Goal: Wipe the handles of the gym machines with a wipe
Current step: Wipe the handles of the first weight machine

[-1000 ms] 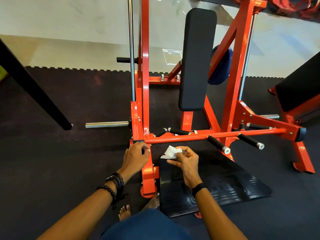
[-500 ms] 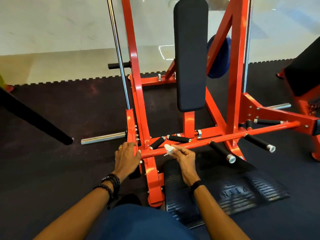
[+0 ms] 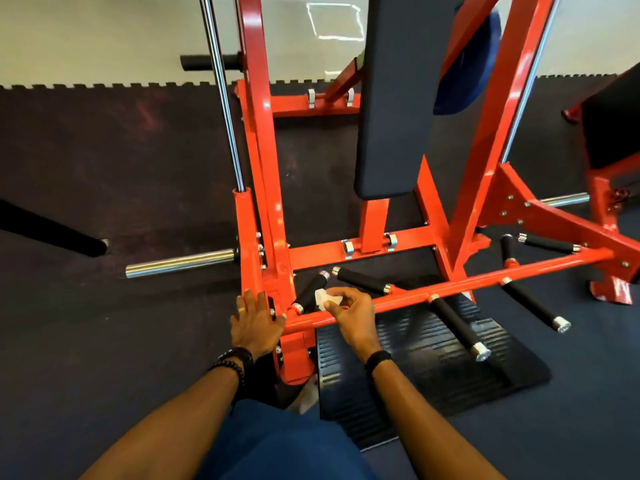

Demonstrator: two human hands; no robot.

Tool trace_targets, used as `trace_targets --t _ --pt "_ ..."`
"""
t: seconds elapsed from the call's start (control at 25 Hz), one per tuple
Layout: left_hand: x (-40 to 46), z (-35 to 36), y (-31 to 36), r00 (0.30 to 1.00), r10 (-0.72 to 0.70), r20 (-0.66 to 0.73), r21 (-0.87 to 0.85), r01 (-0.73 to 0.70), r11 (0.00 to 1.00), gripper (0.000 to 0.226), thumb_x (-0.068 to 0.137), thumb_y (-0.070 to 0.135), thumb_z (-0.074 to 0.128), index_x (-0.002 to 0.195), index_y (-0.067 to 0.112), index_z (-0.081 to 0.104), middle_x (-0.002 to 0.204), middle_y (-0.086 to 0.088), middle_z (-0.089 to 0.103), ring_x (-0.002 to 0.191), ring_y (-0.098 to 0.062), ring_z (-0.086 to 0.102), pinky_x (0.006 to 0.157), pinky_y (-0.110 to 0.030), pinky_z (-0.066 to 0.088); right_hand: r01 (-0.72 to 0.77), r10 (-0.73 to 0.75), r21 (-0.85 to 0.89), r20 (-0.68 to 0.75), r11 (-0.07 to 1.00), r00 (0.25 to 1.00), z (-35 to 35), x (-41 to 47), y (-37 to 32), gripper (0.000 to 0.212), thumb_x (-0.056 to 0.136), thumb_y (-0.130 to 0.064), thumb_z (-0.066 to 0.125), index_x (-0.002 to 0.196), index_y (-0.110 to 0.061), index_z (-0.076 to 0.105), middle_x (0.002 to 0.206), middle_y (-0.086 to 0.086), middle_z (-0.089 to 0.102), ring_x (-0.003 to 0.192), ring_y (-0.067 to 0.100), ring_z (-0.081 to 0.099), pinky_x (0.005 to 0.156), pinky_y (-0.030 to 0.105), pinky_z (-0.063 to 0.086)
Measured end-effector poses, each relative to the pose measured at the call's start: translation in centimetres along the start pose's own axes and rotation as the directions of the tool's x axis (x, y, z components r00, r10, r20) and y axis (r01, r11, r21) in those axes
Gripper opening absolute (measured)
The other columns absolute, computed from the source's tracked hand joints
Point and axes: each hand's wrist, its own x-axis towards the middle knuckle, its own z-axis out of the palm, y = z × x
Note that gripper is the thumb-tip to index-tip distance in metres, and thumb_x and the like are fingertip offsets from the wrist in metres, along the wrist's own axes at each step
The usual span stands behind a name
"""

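A: Right hand (image 3: 353,315)?
B: Pinching a crumpled white wipe (image 3: 325,299) in its fingertips, right against the near-left black handle (image 3: 309,289), just above the red crossbar (image 3: 450,289).
A: Left hand (image 3: 255,323)?
B: Flat, fingers spread, resting on the red frame (image 3: 258,216) at the left post's base. Holds nothing. Ring on one finger, dark bracelets (image 3: 232,362) on the wrist.
A: Other handles?
B: One (image 3: 362,280) angled just right of the wipe, two (image 3: 453,327) sticking out near from the crossbar, more far right. All black with chrome caps.
A: Rest?
B: Black pad (image 3: 394,98) upright in the middle, chrome bar (image 3: 180,263) pointing left, ribbed footplate (image 3: 433,362) under the crossbar, dark mat (image 3: 104,341) on the floor.
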Motion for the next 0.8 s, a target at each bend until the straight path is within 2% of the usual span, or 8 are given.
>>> trace_targets --t 0.12,0.24,0.32,0.36,0.44,0.52,0.72,0.8 --pt "1.4 0.2 0.1 0.999 -0.038 0.035 -0.010 0.039 0.999 0.080 0.097 0.053 0.041 0.158 0.016 0.006 0.167 -0.010 -0.007 0.152 -0.040 0.003 0.116 -0.062 0.023 -0.010 0.020 -0.202 0.046 0.979 0.999 1.5 2.7 0.3 0.017 0.077 -0.004 0.078 0.093 -0.011 0.076 0.082 0.002 0.067 0.066 0.001 0.055 0.063 0.010 0.044" --pt "2.7 0.2 0.4 0.995 -0.078 0.055 -0.032 0.080 0.996 0.079 0.097 0.047 0.043 0.158 0.023 0.000 0.166 -0.007 -0.012 0.150 -0.044 0.006 0.114 -0.063 0.027 -0.027 0.056 -0.272 0.101 0.962 0.993 3.3 5.0 1.3 0.016 0.079 -0.003 0.077 0.094 -0.008 0.076 0.076 -0.006 0.060 0.063 -0.003 0.051 0.062 0.008 0.039" --pt "3.4 0.2 0.5 0.995 -0.088 0.044 -0.037 0.089 0.995 0.079 0.096 0.046 0.044 0.158 0.026 -0.001 0.166 -0.006 -0.013 0.148 -0.045 0.013 0.111 -0.061 0.031 -0.037 0.076 -0.306 0.114 0.951 0.991 4.2 6.0 2.4 0.016 0.080 -0.002 0.076 0.095 -0.007 0.076 0.078 -0.004 0.062 0.065 -0.002 0.053 0.063 0.005 0.040" --pt "3.8 0.2 0.5 0.994 -0.098 0.036 -0.049 0.100 0.994 0.079 0.095 0.047 0.044 0.158 0.027 0.000 0.166 -0.005 -0.012 0.146 -0.045 0.018 0.109 -0.060 0.034 -0.043 0.087 -0.317 0.127 0.947 0.988 4.6 6.4 3.1 0.016 0.081 -0.002 0.076 0.096 -0.007 0.076 0.082 0.000 0.065 0.067 0.002 0.056 0.065 0.007 0.042" --pt "4.2 0.1 0.8 0.993 -0.114 0.020 -0.069 0.116 0.991 0.078 0.095 0.050 0.044 0.157 0.029 0.002 0.166 -0.005 -0.010 0.142 -0.044 0.026 0.104 -0.058 0.039 -0.026 0.080 -0.310 0.164 0.950 0.983 5.3 6.6 4.0 0.017 0.081 -0.003 0.076 0.097 -0.008 0.076 0.092 0.006 0.071 0.079 0.012 0.065 0.075 0.020 0.052" --pt "4.4 0.2 0.9 0.994 -0.109 0.002 -0.063 0.109 0.992 0.077 0.096 0.051 0.043 0.157 0.030 0.001 0.166 -0.006 -0.009 0.139 -0.045 0.031 0.101 -0.056 0.042 0.015 0.053 -0.302 0.216 0.953 0.975 5.8 6.6 4.6 0.016 0.081 -0.005 0.076 0.096 -0.010 0.076 0.097 0.005 0.073 0.086 0.015 0.067 0.080 0.027 0.055" --pt "5.6 0.5 0.7 0.989 -0.140 0.045 -0.048 0.142 0.989 0.079 0.095 0.057 0.038 0.156 0.034 -0.007 0.166 -0.003 -0.015 0.143 -0.047 0.025 0.105 -0.060 0.041 0.108 -0.013 -0.380 0.244 0.919 0.970 6.8 9.2 5.4 0.005 0.081 0.001 0.073 0.079 -0.004 0.074 0.084 0.005 0.069 0.078 0.015 0.066 0.076 0.023 0.052" --pt "5.8 0.5 0.8 0.989 -0.139 0.052 -0.009 0.139 0.990 0.083 0.093 0.054 0.041 0.156 0.033 -0.009 0.165 -0.005 -0.017 0.144 -0.047 0.023 0.107 -0.063 0.037 0.087 -0.001 -0.441 0.191 0.893 0.982 6.8 12.2 5.5 0.013 0.079 0.006 0.069 0.071 -0.004 0.068 0.077 0.002 0.063 0.075 0.014 0.061 0.070 0.016 0.046"
